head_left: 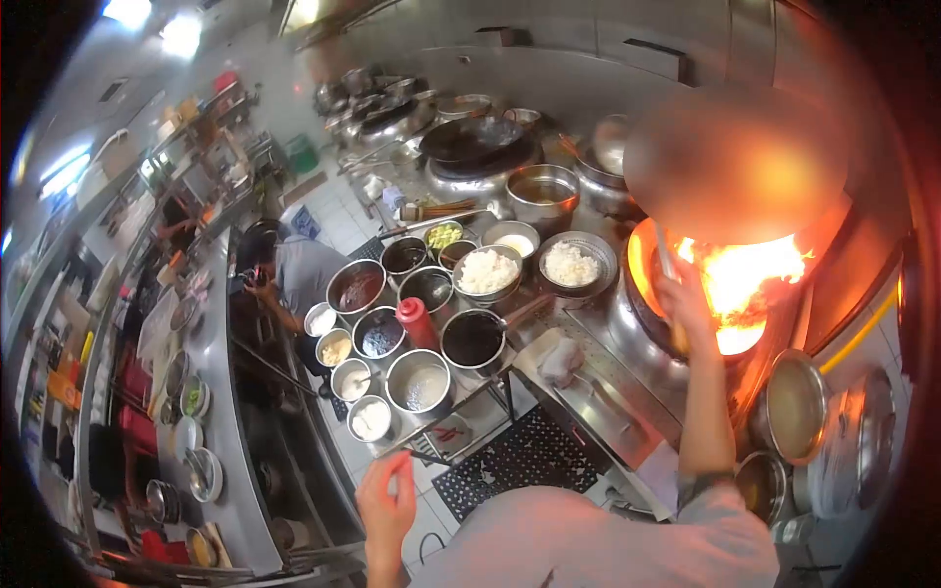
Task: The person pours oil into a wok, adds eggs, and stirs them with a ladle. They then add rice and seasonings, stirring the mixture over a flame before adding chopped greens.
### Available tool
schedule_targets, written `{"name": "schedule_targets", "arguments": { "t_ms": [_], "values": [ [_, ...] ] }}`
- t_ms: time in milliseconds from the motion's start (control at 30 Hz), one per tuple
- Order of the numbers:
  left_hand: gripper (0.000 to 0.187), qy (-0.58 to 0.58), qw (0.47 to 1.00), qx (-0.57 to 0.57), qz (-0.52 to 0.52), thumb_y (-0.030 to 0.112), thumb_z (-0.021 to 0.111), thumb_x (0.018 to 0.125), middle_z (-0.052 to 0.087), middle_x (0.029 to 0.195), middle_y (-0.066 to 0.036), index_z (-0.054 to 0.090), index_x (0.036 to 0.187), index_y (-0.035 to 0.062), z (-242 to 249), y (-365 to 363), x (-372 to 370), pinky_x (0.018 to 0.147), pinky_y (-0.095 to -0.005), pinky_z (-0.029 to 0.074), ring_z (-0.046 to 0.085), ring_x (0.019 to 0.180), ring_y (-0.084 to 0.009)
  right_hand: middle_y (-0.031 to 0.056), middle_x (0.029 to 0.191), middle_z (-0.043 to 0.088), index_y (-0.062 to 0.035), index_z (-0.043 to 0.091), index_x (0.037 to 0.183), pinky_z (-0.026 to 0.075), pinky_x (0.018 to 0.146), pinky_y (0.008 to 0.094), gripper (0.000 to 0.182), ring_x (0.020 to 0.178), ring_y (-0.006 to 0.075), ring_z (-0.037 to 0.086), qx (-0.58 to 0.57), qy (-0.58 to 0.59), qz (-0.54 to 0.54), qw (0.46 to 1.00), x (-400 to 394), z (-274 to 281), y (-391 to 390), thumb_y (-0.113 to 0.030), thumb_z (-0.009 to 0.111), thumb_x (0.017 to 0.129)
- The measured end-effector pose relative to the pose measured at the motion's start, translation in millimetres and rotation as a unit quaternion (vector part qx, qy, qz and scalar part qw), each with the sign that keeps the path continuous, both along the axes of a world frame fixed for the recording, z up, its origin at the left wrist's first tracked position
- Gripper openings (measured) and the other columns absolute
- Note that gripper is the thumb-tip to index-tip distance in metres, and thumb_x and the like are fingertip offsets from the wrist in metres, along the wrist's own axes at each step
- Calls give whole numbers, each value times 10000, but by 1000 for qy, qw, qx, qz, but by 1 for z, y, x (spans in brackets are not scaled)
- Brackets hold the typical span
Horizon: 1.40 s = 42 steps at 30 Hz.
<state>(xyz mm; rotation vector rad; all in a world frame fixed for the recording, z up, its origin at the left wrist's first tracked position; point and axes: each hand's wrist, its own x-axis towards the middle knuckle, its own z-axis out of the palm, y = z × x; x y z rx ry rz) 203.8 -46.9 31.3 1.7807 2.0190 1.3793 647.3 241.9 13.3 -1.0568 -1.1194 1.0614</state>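
My right hand (684,299) is closed round a long metal handle (666,253) beside the lit burner. What the far end of that handle joins is hidden by a large blurred patch over the stove. Bright flames (745,284) rise from the round burner opening, just to the right of my hand. Low at the front, my left hand (385,500) is raised with its fingers partly bent, and nothing shows in it. The nearest thing to it is a small pot of white powder or paste (371,419) at the trolley's corner.
Pots of sauces and seasonings, a red squeeze bottle (417,321) and bowls of white rice (487,271) crowd the trolley. A black wok (470,138) sits farther back. Metal basins (796,407) stand at right. A person in a grey shirt (306,269) bends beside the left counter.
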Motion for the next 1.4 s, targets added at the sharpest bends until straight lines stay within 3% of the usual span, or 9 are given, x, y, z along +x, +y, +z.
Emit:
{"name": "schedule_targets", "arguments": {
  "t_ms": [200,267,367,567,667,800,1000,1167,1400],
  "values": [
    [130,-9,981,-36,190,45,636,916,698,892,-134,690,1011,-27,-30,-94,-45,717,-304,514,656,779,-182,132,708,612,67,630,1070,497,488,376,307,528,243,610,14,-483,-33,875,-87,-27,194,-19,549,787],
    [175,35,975,-28,220,88,638,942,712,944,-158,698,1066,-22,-34,-114,-51,776,-317,531,672,826,-197,135,646,590,72,651,939,504,498,400,208,523,268,607,-97,-545,-11,833,-114,-10,226,-26,559,781],
    [190,21,968,-26,250,105,635,949,709,935,-144,687,1078,-25,-46,-137,-57,768,-311,531,663,823,-188,231,775,687,75,657,883,549,670,429,192,689,329,701,-216,-379,79,896,-125,10,253,-67,609,763],
    [194,-25,963,-43,263,113,627,952,709,920,-146,674,1066,-37,-56,-148,-75,748,-318,528,661,811,-204,269,1074,668,-15,642,1116,506,871,470,321,1048,422,640,44,-554,-94,826,-111,25,128,-104,582,814],
    [187,-8,972,-37,230,107,630,944,704,921,-172,671,1052,-40,-43,-135,-91,748,-329,526,666,810,-230,258,1154,651,-66,594,1262,483,942,472,406,1128,420,610,27,-485,-119,866,-59,32,65,-196,612,878],
    [172,-10,986,-22,167,96,636,933,695,912,-199,668,1032,-40,-30,-102,-111,752,-345,525,668,800,-264,271,1136,647,-104,548,1359,478,914,482,572,1094,429,615,26,-513,-161,843,-22,68,-60,19,449,809],
    [163,12,999,-25,25,82,644,934,709,871,-173,693,1035,-35,-34,-32,-113,674,-336,524,663,728,-226,279,1067,647,-27,582,1190,489,847,507,398,1034,437,623,-122,-590,-216,769,32,64,-153,5,491,805],
    [139,-49,996,-7,-76,56,634,920,701,883,-131,687,1017,-28,-49,21,-89,686,-316,515,653,751,-188,249,1047,665,-100,568,1302,499,857,482,503,1017,402,644,-281,-407,-206,844,44,71,-195,-21,545,807],
    [109,-71,983,-52,-162,24,642,889,705,854,-150,693,973,-22,-55,57,-39,668,-334,512,668,729,-237,158,1300,627,-64,503,1418,426,1029,357,585,1208,256,583,-107,-424,-286,853,91,21,-245,-13,585,840]
  ]
}}
